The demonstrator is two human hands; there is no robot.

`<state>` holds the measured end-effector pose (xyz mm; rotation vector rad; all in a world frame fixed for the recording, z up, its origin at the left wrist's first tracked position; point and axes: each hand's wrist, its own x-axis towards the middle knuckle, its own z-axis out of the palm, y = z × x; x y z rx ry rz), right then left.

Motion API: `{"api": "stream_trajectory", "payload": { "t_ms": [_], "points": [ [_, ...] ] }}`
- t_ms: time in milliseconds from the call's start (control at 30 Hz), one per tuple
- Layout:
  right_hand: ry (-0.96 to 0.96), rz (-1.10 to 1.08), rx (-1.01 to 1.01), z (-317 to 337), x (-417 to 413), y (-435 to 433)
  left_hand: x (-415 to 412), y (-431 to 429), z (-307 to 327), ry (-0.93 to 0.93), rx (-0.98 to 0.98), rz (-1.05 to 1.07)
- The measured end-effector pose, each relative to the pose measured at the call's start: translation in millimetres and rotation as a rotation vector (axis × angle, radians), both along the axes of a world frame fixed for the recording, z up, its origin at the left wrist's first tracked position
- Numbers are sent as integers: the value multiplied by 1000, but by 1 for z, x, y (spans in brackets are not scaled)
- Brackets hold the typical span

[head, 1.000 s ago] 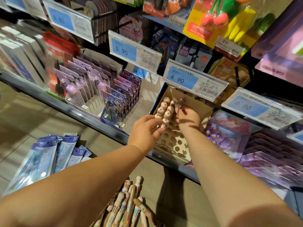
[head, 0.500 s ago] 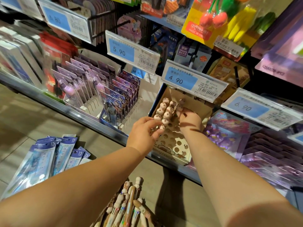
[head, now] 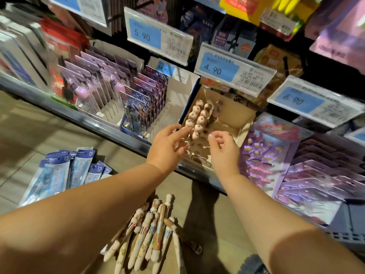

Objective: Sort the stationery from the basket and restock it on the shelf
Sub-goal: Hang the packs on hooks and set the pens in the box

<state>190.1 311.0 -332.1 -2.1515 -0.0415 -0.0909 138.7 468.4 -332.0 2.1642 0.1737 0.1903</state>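
At shelf front, under the 4.90 tag (head: 217, 69), sits the cardboard pen box (head: 237, 115) with punched holes. Character-top pens (head: 201, 119) stand upright in its back-left rows. My left hand (head: 167, 149) is stretched out, fingers straight, tips at the box's left front edge beside the nearest pen, gripping nothing. My right hand (head: 224, 153) hovers over the front holes with fingers curled in; too blurred, can't tell if it pinches anything. Loose pens (head: 152, 230) lie heaped below, between my forearms.

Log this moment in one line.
restocking pen box | standing pens: rear holes | left hand: at box edge | right hand: curled over holes | loose pens: below
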Motion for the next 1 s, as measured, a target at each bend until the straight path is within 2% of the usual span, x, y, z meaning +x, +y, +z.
{"api": "stream_trajectory", "payload": {
  "t_ms": [67,133,200,333,433,533,667,733,833,1000],
  "points": [
    [-8,118,-10,-5,-29,-4,-14,4,-6,20,35,-15],
    [76,267,-83,-17,-62,-7,-34,7,-14,60,62,-23],
    [217,370,-176,-35,-94,-8,-58,9,-25,146,102,-53],
    [605,443,-457,-72,-134,-13,-108,14,-56,393,210,-123],
    [757,462,-673,-92,-144,-20,-143,18,-76,527,385,-204],
    [774,485,-810,-103,-146,-23,-161,24,-86,543,593,-274],
    [811,527,-866,-111,-151,-22,-168,36,-88,440,669,-359],
    [801,573,-915,-116,-156,-19,-170,44,-91,459,728,-379],
    [756,604,-972,-121,-162,-11,-173,52,-96,499,739,-377],
    [717,614,-912,-123,-162,-16,-172,56,-101,511,660,-372]
  ]
}}
